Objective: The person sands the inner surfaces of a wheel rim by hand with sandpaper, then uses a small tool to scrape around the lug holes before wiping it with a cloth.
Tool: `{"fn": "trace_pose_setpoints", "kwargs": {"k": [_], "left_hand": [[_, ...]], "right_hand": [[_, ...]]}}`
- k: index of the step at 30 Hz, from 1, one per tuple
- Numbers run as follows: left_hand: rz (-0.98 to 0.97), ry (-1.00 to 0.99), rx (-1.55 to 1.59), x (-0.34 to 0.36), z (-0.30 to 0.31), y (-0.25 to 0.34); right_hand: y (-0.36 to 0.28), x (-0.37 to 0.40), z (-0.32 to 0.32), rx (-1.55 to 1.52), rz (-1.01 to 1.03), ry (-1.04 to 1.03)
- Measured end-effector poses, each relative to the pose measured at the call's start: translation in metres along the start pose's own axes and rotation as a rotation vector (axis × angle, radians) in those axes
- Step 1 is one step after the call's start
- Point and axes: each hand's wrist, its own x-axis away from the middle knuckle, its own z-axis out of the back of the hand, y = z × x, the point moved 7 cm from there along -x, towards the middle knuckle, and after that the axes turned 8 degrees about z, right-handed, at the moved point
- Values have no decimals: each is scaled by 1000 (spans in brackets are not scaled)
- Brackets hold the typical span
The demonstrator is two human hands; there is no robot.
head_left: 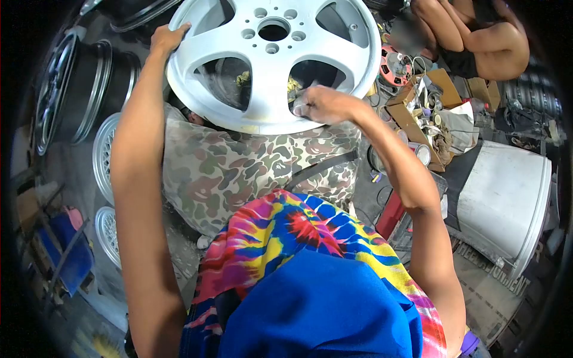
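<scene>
A pale, five-spoke wheel rim (273, 89) lies tilted at the top centre, over the camouflage cloth (239, 173) across my lap. My left hand (168, 39) grips its outer edge at the upper left. Against the lower right spoke, near the rim's lower edge, my right hand (316, 105) is closed around something I cannot make out, and it is slightly blurred. Yellow bits (243, 78) show through the openings between the spokes.
Other rims (57, 92) stand at the left. At the right are an open cardboard box (412, 110) with clutter, a red object (391, 215) and a white bucket (504, 200) on its side. Another person (477, 45) crouches at the upper right.
</scene>
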Motion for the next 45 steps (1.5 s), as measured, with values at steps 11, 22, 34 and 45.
{"fn": "trace_pose_setpoints", "kwargs": {"k": [11, 22, 34, 45], "left_hand": [[41, 15, -26, -1, 1, -2], [16, -13, -25, 2, -4, -1], [40, -58, 45, 15, 1, 6], [-13, -77, 27, 14, -3, -5]], "right_hand": [[7, 15, 0, 299, -24, 74], [-25, 37, 25, -62, -83, 485], [-73, 42, -17, 287, -223, 865], [-3, 10, 32, -400, -259, 1057]]}}
